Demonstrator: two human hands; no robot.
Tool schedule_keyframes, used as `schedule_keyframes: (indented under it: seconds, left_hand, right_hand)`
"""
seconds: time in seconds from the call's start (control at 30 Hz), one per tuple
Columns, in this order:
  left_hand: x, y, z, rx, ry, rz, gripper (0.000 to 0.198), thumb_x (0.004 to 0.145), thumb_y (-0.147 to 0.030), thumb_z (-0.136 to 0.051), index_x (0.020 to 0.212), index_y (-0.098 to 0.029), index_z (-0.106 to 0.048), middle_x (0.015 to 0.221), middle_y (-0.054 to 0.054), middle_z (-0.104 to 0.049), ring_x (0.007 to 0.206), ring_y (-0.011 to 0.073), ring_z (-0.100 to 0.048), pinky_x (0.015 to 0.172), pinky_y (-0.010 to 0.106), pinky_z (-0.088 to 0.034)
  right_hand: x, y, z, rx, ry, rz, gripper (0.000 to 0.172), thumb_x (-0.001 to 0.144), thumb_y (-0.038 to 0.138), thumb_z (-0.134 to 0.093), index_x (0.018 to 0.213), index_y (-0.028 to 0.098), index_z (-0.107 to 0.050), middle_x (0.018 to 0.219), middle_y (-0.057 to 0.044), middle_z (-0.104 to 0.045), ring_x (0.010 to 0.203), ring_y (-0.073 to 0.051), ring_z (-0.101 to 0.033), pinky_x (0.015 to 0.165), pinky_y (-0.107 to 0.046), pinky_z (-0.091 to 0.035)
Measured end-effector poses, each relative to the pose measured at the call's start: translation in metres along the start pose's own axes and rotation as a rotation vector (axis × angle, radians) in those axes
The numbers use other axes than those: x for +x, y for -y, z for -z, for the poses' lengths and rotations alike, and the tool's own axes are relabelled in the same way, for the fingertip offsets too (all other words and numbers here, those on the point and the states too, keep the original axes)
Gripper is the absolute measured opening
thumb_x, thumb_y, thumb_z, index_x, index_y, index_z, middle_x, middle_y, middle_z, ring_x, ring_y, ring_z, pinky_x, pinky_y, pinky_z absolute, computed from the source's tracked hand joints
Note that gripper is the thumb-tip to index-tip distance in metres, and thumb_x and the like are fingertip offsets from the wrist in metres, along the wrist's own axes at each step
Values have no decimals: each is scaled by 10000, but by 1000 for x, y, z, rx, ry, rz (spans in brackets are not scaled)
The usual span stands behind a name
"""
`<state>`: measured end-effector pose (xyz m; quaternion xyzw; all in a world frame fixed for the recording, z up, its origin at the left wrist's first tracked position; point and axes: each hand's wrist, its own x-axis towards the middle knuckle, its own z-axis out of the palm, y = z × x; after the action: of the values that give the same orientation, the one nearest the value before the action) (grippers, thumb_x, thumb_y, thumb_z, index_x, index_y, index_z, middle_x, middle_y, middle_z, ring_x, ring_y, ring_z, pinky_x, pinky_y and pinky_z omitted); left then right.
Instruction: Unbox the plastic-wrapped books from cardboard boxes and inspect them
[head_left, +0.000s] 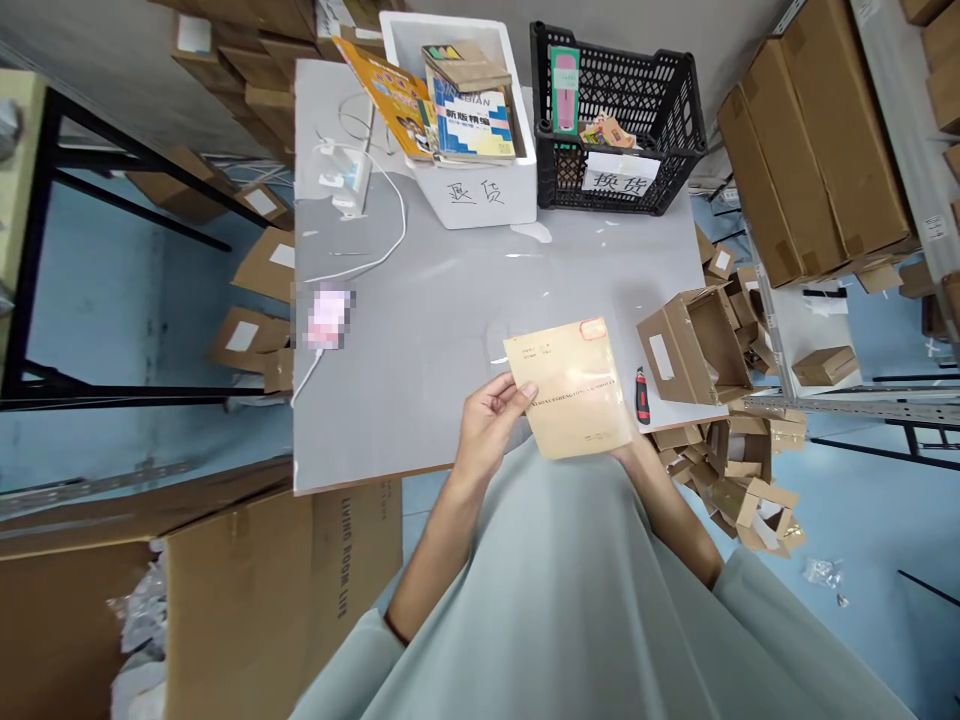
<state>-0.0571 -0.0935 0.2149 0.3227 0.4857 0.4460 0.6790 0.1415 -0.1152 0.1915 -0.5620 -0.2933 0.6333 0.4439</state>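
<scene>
A tan book (574, 400) with small printed lines and a red stamp-like mark in one corner is held up over the table's near edge. My left hand (491, 415) pinches its left side, thumb on the front and fingers curled behind. On the other side, my right hand (626, 450) is at the lower right corner, its fingers hidden behind the book. To the right of the book, a red and black box cutter (642, 397) lies on the grey table (420, 350). An open cardboard box (664, 350) stands just past the cutter.
At the back stand a white bin (480, 195) of books and a black plastic crate (622, 150) with a few items. A power strip (356, 180) and a blurred phone-like object (328, 318) are at left. Large cartons (817, 150) and discarded boxes (757, 500) crowd the right.
</scene>
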Motion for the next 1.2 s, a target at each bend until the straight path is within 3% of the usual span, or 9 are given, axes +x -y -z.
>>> schedule_keyframes:
  seconds: [0.1,0.23,0.5,0.67,0.73,0.83,1.0,1.13,1.2]
  left_hand:
    - [3,-8,3,35,-30,-26,561,787,-608,-958,1137,-186,-841,1170,141,-854,1098,317,-811,993,433,-647]
    - [6,-13,7,56,-27,-53,546,783,-617,-958,1118,-198,-851,1194,141,-852,1124,324,-807,1032,456,-642]
    - [11,-6,7,82,-43,-61,546,797,-610,-950,1125,-190,-831,1133,132,-860,1016,296,-823,896,419,-679]
    - [14,-6,10,113,-27,-138,536,843,-593,-923,1187,-194,-820,1217,134,-848,1133,297,-808,1023,440,-650]
    - [17,-6,17,163,28,-189,492,824,-560,-949,1150,-210,-833,1192,120,-856,1130,301,-811,1049,464,-642]
    - [20,-5,30,296,211,-286,336,798,-514,-977,958,-241,-864,1085,98,-871,1180,332,-804,1175,552,-574]
    - [14,-3,41,433,339,-411,239,954,-476,-841,797,-298,-862,1055,77,-874,1404,354,-703,1237,622,-521]
    - [5,-4,42,423,359,-412,160,933,-455,-869,978,-302,-890,1166,84,-865,1442,355,-674,1256,605,-510]
    - [4,-3,43,407,318,-350,326,894,-488,-903,1140,-275,-873,1244,106,-847,1415,361,-689,1247,577,-523]
  right_hand:
    - [-2,1,22,73,95,-70,685,872,883,-681,968,215,-795,956,-90,-838,1121,-327,-792,970,-437,-651]
    - [-7,4,31,-9,133,13,464,854,627,-898,1098,244,-804,1087,-51,-853,1073,-277,-807,975,-391,-641]
    - [4,-6,20,-113,-37,170,528,881,647,-860,1213,254,-743,1179,-80,-843,1136,-275,-791,1012,-398,-624]
    - [3,-8,23,-148,-22,178,472,846,581,-914,1114,255,-703,1098,-60,-843,1036,-254,-805,973,-400,-641]
    - [1,-7,26,-225,-23,220,421,836,543,-932,1035,252,-702,1062,-52,-840,1029,-256,-807,1000,-419,-640]
    - [-2,-5,29,-333,-53,402,309,891,489,-898,1008,260,-727,1157,-74,-842,1200,-291,-789,1133,-483,-593]
    - [-2,-3,32,-407,-142,681,171,976,435,-830,957,290,-742,1299,-85,-829,1405,-315,-709,1239,-568,-523]
    - [-5,2,34,-424,-124,662,208,957,487,-840,945,297,-756,1212,-84,-849,1335,-335,-748,1210,-603,-549]
    - [-7,4,35,-434,-95,585,249,925,522,-863,961,291,-777,1102,-73,-859,1195,-325,-798,1139,-560,-604]
